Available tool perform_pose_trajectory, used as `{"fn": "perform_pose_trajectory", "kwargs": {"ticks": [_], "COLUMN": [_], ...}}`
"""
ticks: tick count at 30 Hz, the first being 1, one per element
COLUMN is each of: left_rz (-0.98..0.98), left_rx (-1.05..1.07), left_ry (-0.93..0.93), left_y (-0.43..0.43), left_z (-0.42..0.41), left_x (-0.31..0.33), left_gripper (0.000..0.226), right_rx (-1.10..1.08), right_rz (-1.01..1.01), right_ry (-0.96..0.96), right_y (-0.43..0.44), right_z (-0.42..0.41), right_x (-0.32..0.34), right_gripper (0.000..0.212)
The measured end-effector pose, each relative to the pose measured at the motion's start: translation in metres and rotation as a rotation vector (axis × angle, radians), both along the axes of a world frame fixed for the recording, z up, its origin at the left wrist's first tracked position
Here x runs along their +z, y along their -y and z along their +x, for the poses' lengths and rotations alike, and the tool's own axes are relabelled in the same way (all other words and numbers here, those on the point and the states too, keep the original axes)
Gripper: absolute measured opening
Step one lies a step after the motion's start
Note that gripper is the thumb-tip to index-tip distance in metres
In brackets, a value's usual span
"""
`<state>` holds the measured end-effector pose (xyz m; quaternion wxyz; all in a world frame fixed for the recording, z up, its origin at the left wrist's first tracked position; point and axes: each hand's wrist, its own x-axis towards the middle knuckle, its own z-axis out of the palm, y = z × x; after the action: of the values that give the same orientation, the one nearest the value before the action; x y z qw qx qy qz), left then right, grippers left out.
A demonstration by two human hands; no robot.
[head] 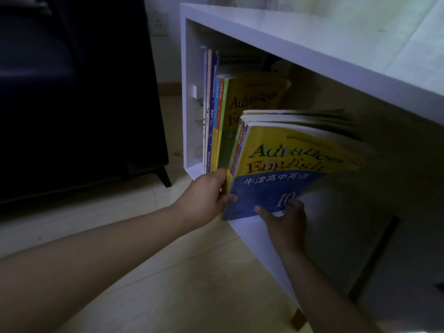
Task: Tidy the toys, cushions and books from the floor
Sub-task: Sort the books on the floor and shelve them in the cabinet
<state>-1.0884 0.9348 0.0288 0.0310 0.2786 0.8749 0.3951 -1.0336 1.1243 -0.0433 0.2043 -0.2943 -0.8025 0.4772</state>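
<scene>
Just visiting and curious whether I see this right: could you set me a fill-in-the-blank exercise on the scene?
The left hand and right hand grip a bundle of thin paperback books whose front cover is yellow and ____.
The number printed on that cover is ____.
The open box-shaped cabinet in front of them is coloured ____.
Missing words: blue; 10; white.

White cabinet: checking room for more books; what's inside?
Upright books stand at the cabinet's left end. Left hand and right hand hold a yellow-blue stack at its opening, hiding whatever lies behind.
</scene>
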Motion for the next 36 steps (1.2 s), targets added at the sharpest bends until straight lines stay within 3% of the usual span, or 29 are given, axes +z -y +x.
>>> {"fn": "perform_pose_trajectory", "kwargs": {"ticks": [5, 28, 34, 36], "left_rz": [0.020, 0.078, -0.022, -0.186], "left_rx": [0.024, 0.223, 0.255, 0.247], "left_ry": [-0.013, -0.021, -0.088, -0.168], "left_y": [-0.005, -0.017, -0.017, -0.017], "left_z": [-0.008, -0.054, -0.052, -0.052], "left_x": [-0.001, -0.004, -0.002, 0.004], "left_gripper": [0.032, 0.027, 0.031, 0.032], "right_rx": [0.064, 0.257, 0.274, 0.281], "right_rz": [-0.007, 0.121, 0.147, 0.137], "right_ry": [-0.016, 0.079, 0.071, 0.067], "right_y": [0.003, -0.011, -0.011, -0.013], "right_z": [-0.021, -0.111, -0.110, -0.110], "right_x": [-0.009, -0.024, -0.027, -0.026], "right_gripper": [0.115, 0.107, 0.095, 0.093]}}
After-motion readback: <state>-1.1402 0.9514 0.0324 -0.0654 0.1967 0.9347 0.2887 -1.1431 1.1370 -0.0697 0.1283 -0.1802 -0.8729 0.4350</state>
